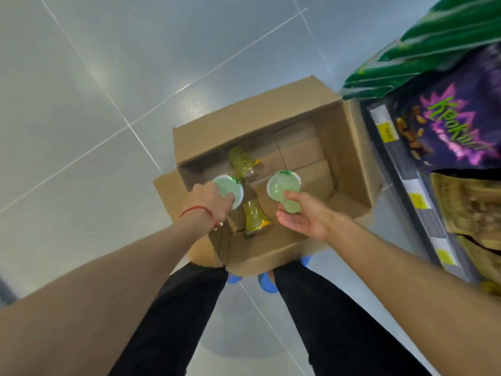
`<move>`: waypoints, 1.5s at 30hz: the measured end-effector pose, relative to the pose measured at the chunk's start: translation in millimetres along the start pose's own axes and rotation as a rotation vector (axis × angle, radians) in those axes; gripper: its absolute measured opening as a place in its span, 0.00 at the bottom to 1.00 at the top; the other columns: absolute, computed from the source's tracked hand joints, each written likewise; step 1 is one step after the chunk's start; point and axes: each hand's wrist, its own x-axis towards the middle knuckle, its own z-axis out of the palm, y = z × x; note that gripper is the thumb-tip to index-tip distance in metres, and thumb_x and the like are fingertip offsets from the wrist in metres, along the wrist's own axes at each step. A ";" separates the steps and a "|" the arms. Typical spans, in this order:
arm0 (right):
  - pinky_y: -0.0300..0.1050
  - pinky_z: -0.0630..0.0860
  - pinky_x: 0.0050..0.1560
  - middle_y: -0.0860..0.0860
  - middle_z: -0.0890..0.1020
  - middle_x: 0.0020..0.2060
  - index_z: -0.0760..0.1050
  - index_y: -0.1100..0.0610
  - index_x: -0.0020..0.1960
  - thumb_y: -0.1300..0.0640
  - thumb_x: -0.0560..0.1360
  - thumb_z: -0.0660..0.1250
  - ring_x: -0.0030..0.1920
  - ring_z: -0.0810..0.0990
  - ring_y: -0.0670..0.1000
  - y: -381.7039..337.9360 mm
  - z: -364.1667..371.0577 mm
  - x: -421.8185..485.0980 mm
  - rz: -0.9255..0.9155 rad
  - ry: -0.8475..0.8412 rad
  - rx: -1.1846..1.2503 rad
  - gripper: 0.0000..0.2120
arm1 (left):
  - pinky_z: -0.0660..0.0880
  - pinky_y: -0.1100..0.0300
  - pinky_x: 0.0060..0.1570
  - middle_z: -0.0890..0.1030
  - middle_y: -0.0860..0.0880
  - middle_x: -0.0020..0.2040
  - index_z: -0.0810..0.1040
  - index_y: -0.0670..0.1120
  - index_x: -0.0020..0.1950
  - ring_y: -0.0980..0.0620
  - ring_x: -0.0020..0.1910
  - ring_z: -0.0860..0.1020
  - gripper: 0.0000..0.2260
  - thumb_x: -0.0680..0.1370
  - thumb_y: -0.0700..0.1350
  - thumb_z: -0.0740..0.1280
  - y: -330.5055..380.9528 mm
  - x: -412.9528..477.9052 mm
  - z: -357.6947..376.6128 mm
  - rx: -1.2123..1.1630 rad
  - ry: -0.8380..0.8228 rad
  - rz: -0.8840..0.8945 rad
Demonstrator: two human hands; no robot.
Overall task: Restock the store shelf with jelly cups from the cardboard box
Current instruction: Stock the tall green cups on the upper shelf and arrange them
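Note:
An open cardboard box point(349, 158) sits on the floor in front of my feet. My left hand point(210, 199) grips a pale green jelly cup point(230, 189) over the box's left side. A second green jelly cup point(282, 185) is held by my right hand point(303, 215) above the box's middle. Two yellow-green jelly cups lie on the box bottom, one point(241, 160) toward the far side and one point(253, 217) between my hands. The store shelf point(401, 169) runs along the right.
The shelf holds purple snack bags point(461, 126), green bags point(423, 58) and golden bags point(471, 202), with yellow price tags on its edge. Grey floor tiles point(95, 104) stretch to the left and beyond the box. My legs and blue shoes point(267, 283) stand just behind the box.

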 end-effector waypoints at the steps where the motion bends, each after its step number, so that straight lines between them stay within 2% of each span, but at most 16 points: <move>1: 0.48 0.83 0.52 0.56 0.78 0.62 0.70 0.59 0.69 0.55 0.80 0.69 0.58 0.80 0.55 13.3 -8.6 -23.7 0.029 -0.039 0.040 0.20 | 0.76 0.56 0.37 0.79 0.42 0.44 0.76 0.38 0.53 0.44 0.38 0.79 0.22 0.78 0.58 0.63 0.7 -17.4 -3.6 -0.124 -0.066 -0.060; 5: 0.50 0.78 0.63 0.55 0.77 0.67 0.74 0.58 0.68 0.61 0.77 0.72 0.64 0.78 0.55 65.5 -34.1 -113.7 0.061 -0.175 0.210 0.21 | 0.78 0.57 0.37 0.80 0.42 0.50 0.71 0.37 0.66 0.47 0.37 0.80 0.22 0.79 0.50 0.67 8.5 -92.5 -31.8 -0.688 -0.382 -0.336; 8: 0.54 0.72 0.71 0.53 0.82 0.61 0.80 0.57 0.60 0.67 0.77 0.71 0.66 0.79 0.55 98.5 -46.0 -166.1 0.013 -0.306 0.262 0.14 | 0.82 0.60 0.40 0.81 0.43 0.58 0.72 0.39 0.66 0.49 0.42 0.84 0.20 0.77 0.46 0.71 -6.6 -132.4 -52.5 -0.776 -0.569 -0.270; 11: 0.50 0.74 0.67 0.52 0.84 0.54 0.82 0.56 0.54 0.70 0.73 0.71 0.61 0.82 0.51 128.0 -52.4 -206.0 -0.052 -0.436 0.110 0.13 | 0.81 0.57 0.51 0.82 0.44 0.57 0.72 0.40 0.65 0.49 0.50 0.84 0.24 0.72 0.42 0.75 -23.4 -164.1 -70.9 -0.654 -0.610 -0.118; 14: 0.41 0.71 0.46 0.51 0.78 0.39 0.78 0.56 0.48 0.73 0.68 0.63 0.41 0.75 0.48 163.5 -50.3 -241.2 -0.080 -0.518 0.001 0.16 | 0.76 0.65 0.47 0.78 0.47 0.41 0.72 0.39 0.48 0.54 0.40 0.78 0.12 0.70 0.38 0.73 -27.1 -210.6 -87.4 -0.439 -0.657 0.042; 15: 0.41 0.70 0.42 0.51 0.75 0.38 0.77 0.57 0.46 0.74 0.67 0.61 0.37 0.72 0.48 174.5 -47.4 -246.8 -0.083 -0.507 -0.027 0.16 | 0.75 0.65 0.46 0.76 0.46 0.41 0.72 0.42 0.47 0.52 0.40 0.76 0.11 0.71 0.36 0.72 -28.3 -222.5 -90.4 -0.384 -0.671 0.089; 18: 0.46 0.72 0.46 0.55 0.73 0.45 0.77 0.61 0.54 0.75 0.64 0.62 0.45 0.72 0.53 214.0 -47.4 -273.1 -0.163 -0.382 -0.069 0.21 | 0.76 0.67 0.38 0.78 0.49 0.49 0.70 0.46 0.57 0.59 0.43 0.78 0.19 0.73 0.29 0.70 -30.4 -274.3 -91.0 -0.257 -0.691 0.251; 20: 0.45 0.75 0.47 0.54 0.76 0.47 0.78 0.62 0.60 0.73 0.62 0.65 0.49 0.74 0.52 230.8 -51.4 -288.3 -0.235 -0.311 -0.053 0.27 | 0.73 0.64 0.33 0.78 0.58 0.36 0.73 0.46 0.49 0.65 0.32 0.74 0.14 0.73 0.28 0.68 -28.5 -303.8 -84.0 -0.153 -0.670 0.344; 22: 0.43 0.76 0.46 0.54 0.77 0.47 0.78 0.60 0.60 0.72 0.60 0.67 0.50 0.75 0.51 246.0 -57.9 -313.5 -0.324 -0.262 -0.026 0.28 | 0.70 0.72 0.31 0.76 0.60 0.27 0.77 0.45 0.44 0.67 0.27 0.74 0.13 0.73 0.27 0.67 -27.2 -327.7 -76.4 -0.146 -0.598 0.366; 24: 0.42 0.77 0.47 0.56 0.77 0.48 0.78 0.60 0.58 0.74 0.63 0.69 0.51 0.76 0.52 264.7 -66.3 -342.4 -0.402 -0.202 0.038 0.25 | 0.71 0.73 0.35 0.80 0.58 0.32 0.79 0.43 0.47 0.63 0.35 0.79 0.12 0.71 0.28 0.69 -25.7 -349.6 -67.3 -0.219 -0.495 0.384; 27: 0.44 0.80 0.54 0.54 0.79 0.47 0.79 0.58 0.57 0.77 0.71 0.68 0.50 0.78 0.51 290.2 -82.1 -382.3 -0.516 -0.086 0.115 0.20 | 0.80 0.62 0.40 0.85 0.48 0.47 0.81 0.47 0.55 0.49 0.49 0.83 0.20 0.68 0.28 0.72 -14.7 -390.4 -59.1 -0.350 -0.387 0.415; 29: 0.49 0.79 0.62 0.50 0.81 0.43 0.79 0.56 0.56 0.76 0.72 0.68 0.49 0.79 0.49 302.4 -95.4 -407.4 -0.591 -0.044 0.134 0.19 | 0.81 0.56 0.44 0.85 0.47 0.47 0.82 0.48 0.53 0.48 0.49 0.82 0.20 0.67 0.29 0.73 -0.4 -424.6 -60.5 -0.387 -0.357 0.470; 32: 0.47 0.77 0.61 0.43 0.82 0.40 0.79 0.53 0.59 0.71 0.74 0.70 0.45 0.79 0.44 316.6 -117.6 -452.4 -0.725 -0.035 0.104 0.19 | 0.78 0.64 0.45 0.83 0.47 0.51 0.80 0.43 0.57 0.50 0.50 0.81 0.19 0.69 0.31 0.75 24.7 -480.6 -70.5 -0.392 -0.290 0.606; 35: 0.48 0.78 0.60 0.43 0.83 0.49 0.77 0.50 0.63 0.62 0.73 0.76 0.51 0.81 0.46 324.1 -135.0 -501.8 -0.839 0.016 0.131 0.21 | 0.78 0.61 0.50 0.83 0.48 0.55 0.78 0.45 0.60 0.52 0.52 0.82 0.23 0.68 0.38 0.79 45.0 -530.4 -85.6 -0.391 -0.272 0.718; 39: 0.52 0.78 0.63 0.46 0.85 0.58 0.76 0.47 0.65 0.59 0.73 0.77 0.60 0.82 0.49 322.5 -147.2 -572.9 -0.972 0.048 0.166 0.23 | 0.79 0.59 0.50 0.82 0.53 0.48 0.75 0.52 0.50 0.55 0.49 0.81 0.17 0.69 0.38 0.79 73.9 -601.9 -113.5 -0.470 -0.259 0.840; 45: 0.50 0.78 0.62 0.47 0.84 0.59 0.76 0.49 0.65 0.61 0.74 0.76 0.60 0.82 0.48 301.9 -159.6 -676.0 -1.187 0.150 0.193 0.22 | 0.76 0.56 0.58 0.81 0.50 0.55 0.72 0.45 0.61 0.53 0.53 0.80 0.26 0.68 0.42 0.80 119.2 -683.8 -172.3 -0.483 -0.174 1.020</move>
